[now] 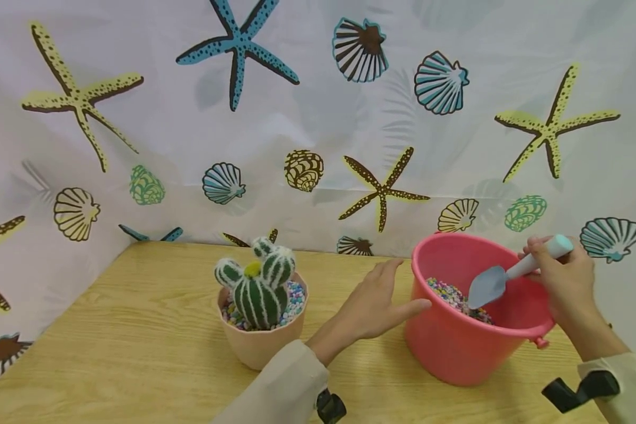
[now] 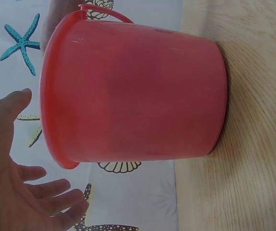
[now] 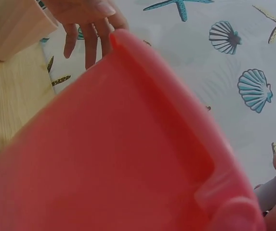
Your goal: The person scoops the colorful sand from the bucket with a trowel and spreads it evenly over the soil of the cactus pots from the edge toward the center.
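Observation:
My right hand [image 1: 569, 280] grips the pale handle of a small garden trowel [image 1: 490, 287]. Its grey-blue blade points down inside a pink bucket [image 1: 456, 356], over multicoloured pebbles [image 1: 447, 291] in the bottom. Whether the tip touches the pebbles I cannot tell. Beside the bucket's left side is my left hand [image 1: 373, 303], fingers extended and holding nothing; the left wrist view shows a gap between its fingers and the bucket's rim [image 2: 48, 96]. To its left stands a peach pot [image 1: 262, 347] with a knitted-looking green cactus [image 1: 259, 300] set in coloured pebbles [image 1: 295, 300].
Pot and bucket stand on a light wooden table [image 1: 127, 330]. A white cloth [image 1: 318, 118] printed with starfish and shells hangs behind the table and along its left side. A small knob [image 1: 542, 343] juts from the bucket's right rim.

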Demonstrator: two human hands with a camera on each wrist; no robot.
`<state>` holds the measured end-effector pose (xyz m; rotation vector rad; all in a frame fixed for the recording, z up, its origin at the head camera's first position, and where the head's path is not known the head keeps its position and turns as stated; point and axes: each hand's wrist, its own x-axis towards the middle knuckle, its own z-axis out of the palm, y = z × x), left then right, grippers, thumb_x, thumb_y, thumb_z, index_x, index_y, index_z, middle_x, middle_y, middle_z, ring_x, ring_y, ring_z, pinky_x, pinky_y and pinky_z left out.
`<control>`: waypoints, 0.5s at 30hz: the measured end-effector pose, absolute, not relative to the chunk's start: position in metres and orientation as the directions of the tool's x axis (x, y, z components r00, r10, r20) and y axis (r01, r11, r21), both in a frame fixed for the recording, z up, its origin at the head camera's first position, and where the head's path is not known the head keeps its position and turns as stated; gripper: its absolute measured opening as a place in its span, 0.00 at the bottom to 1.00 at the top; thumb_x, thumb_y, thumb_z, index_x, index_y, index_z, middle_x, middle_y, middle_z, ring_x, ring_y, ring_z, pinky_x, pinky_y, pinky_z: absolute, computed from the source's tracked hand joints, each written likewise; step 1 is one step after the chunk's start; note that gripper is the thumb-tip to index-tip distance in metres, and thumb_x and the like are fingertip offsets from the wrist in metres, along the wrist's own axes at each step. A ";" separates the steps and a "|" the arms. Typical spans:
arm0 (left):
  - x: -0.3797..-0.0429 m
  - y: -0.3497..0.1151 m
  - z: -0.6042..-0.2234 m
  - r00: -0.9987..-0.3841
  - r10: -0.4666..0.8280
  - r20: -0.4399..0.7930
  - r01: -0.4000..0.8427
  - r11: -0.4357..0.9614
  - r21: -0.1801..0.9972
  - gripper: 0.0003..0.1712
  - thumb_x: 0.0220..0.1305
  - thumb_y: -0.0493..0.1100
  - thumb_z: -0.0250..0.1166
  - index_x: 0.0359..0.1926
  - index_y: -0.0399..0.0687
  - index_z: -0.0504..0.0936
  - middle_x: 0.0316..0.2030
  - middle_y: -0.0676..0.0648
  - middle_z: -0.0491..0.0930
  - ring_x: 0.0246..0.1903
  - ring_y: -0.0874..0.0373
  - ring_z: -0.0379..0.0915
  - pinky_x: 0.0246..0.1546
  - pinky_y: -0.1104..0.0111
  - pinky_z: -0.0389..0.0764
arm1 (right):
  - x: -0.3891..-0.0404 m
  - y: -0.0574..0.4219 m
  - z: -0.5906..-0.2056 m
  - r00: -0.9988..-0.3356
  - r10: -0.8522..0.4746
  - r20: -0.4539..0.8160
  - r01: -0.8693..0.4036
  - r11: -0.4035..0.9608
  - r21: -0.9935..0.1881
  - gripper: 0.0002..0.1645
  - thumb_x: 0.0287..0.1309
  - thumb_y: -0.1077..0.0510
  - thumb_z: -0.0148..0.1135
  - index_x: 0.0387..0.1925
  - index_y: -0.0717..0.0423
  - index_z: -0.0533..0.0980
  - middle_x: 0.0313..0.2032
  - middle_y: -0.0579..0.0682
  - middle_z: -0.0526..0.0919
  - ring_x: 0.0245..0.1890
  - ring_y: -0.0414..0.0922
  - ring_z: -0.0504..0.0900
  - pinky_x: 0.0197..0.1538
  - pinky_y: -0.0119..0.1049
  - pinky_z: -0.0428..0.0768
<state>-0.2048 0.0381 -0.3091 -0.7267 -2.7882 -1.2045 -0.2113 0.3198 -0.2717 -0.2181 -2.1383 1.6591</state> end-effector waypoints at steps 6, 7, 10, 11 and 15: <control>-0.211 0.044 -0.307 -0.887 0.421 0.191 0.427 0.586 0.689 0.52 0.56 0.69 0.61 0.73 0.52 0.52 0.70 0.46 0.59 0.68 0.49 0.59 0.60 0.50 0.70 | -0.217 0.319 -0.274 -0.907 0.311 0.284 -0.124 0.447 -0.886 0.05 0.64 0.48 0.57 0.37 0.41 0.69 0.31 0.30 0.73 0.29 0.29 0.75 0.31 0.19 0.78; -0.212 0.044 -0.307 -0.885 0.423 0.192 0.429 0.586 0.687 0.53 0.56 0.69 0.61 0.73 0.51 0.51 0.70 0.46 0.58 0.68 0.49 0.59 0.61 0.50 0.69 | -0.218 0.319 -0.274 -0.909 0.299 0.291 -0.132 0.455 -0.881 0.05 0.64 0.49 0.57 0.36 0.43 0.70 0.30 0.30 0.73 0.28 0.29 0.75 0.31 0.19 0.79; -0.214 0.047 -0.307 -0.888 0.424 0.180 0.424 0.598 0.680 0.55 0.55 0.70 0.61 0.74 0.50 0.49 0.72 0.45 0.56 0.69 0.49 0.57 0.62 0.50 0.68 | -0.220 0.318 -0.275 -0.920 0.254 0.297 -0.131 0.516 -0.846 0.10 0.65 0.48 0.56 0.39 0.49 0.71 0.29 0.29 0.72 0.28 0.28 0.75 0.32 0.20 0.79; -0.215 0.048 -0.307 -0.889 0.424 0.174 0.420 0.602 0.679 0.56 0.55 0.70 0.61 0.74 0.50 0.49 0.72 0.45 0.56 0.69 0.48 0.57 0.62 0.50 0.68 | -0.221 0.318 -0.276 -0.926 0.237 0.295 -0.133 0.527 -0.840 0.11 0.65 0.48 0.56 0.40 0.51 0.70 0.29 0.30 0.72 0.28 0.29 0.75 0.32 0.20 0.79; -0.218 0.050 -0.308 -0.889 0.428 0.164 0.416 0.601 0.683 0.57 0.54 0.71 0.62 0.75 0.52 0.47 0.72 0.45 0.54 0.69 0.48 0.56 0.62 0.49 0.68 | -0.224 0.317 -0.276 -0.946 0.166 0.280 -0.123 0.615 -0.779 0.22 0.67 0.47 0.53 0.48 0.62 0.68 0.33 0.37 0.73 0.30 0.30 0.74 0.33 0.21 0.78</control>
